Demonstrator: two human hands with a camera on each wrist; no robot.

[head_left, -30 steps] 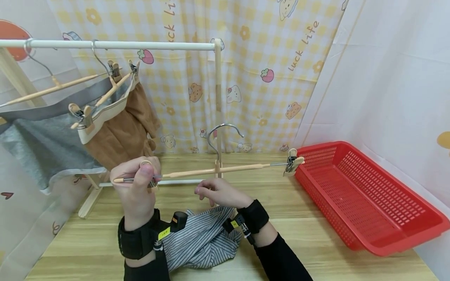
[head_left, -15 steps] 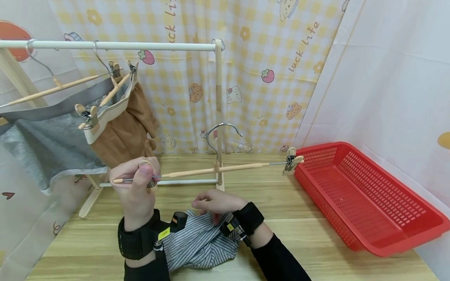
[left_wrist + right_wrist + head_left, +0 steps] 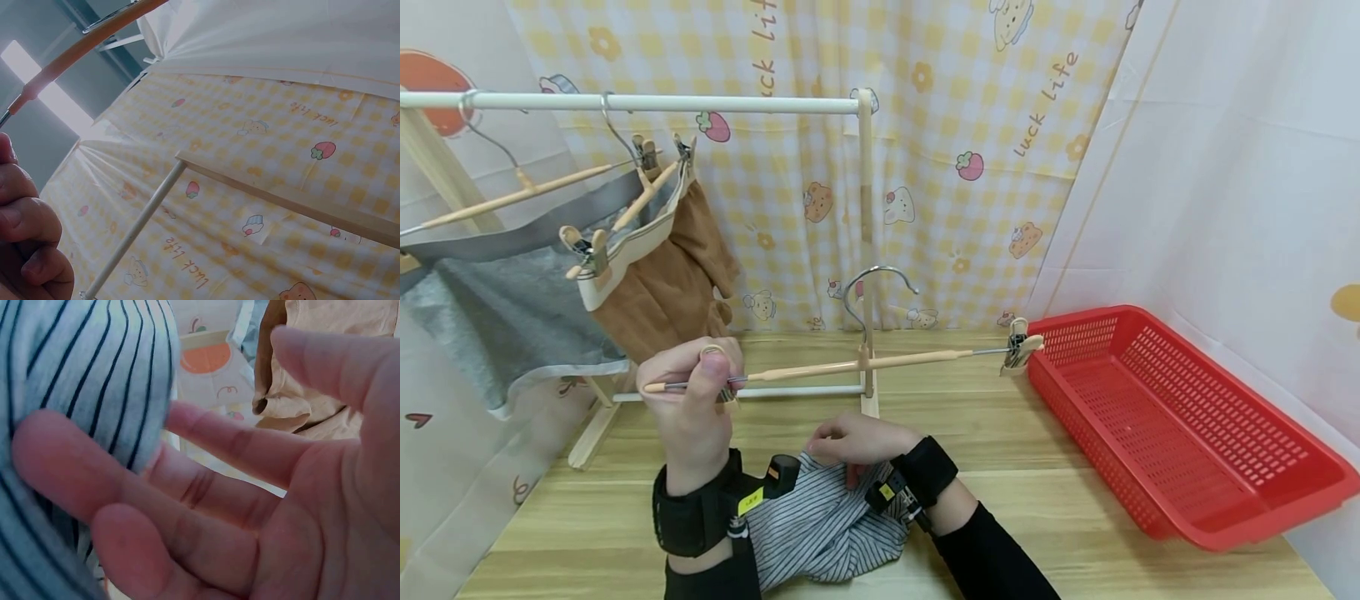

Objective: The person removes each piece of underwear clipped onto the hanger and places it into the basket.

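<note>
In the head view my left hand [image 3: 694, 400] grips the left end of a clip hanger [image 3: 925, 359], thumb against the clip there. The hanger's bar lies nearly level, its metal hook up, and the right clip [image 3: 1018, 348] holds nothing. The left wrist view shows curled fingers [image 3: 31, 219] below part of the hanger [image 3: 81, 56]. Over a crumpled, striped garment [image 3: 827, 533] on the table is my right hand [image 3: 865, 439]. Up close in the right wrist view, its fingers [image 3: 206, 525] reach against the striped cloth [image 3: 94, 375], with the thumb held apart from them.
A rack with a white rail [image 3: 737, 104] stands at the left. Grey shorts [image 3: 512, 308] and brown shorts [image 3: 662, 267] hang there from clip hangers. At the right is a red perforated basket [image 3: 1150, 450]. A checked curtain [image 3: 962, 225] closes off the back.
My right hand has come down and slightly left, from under the hanger to the striped garment. The left hand holds the hanger almost still.
</note>
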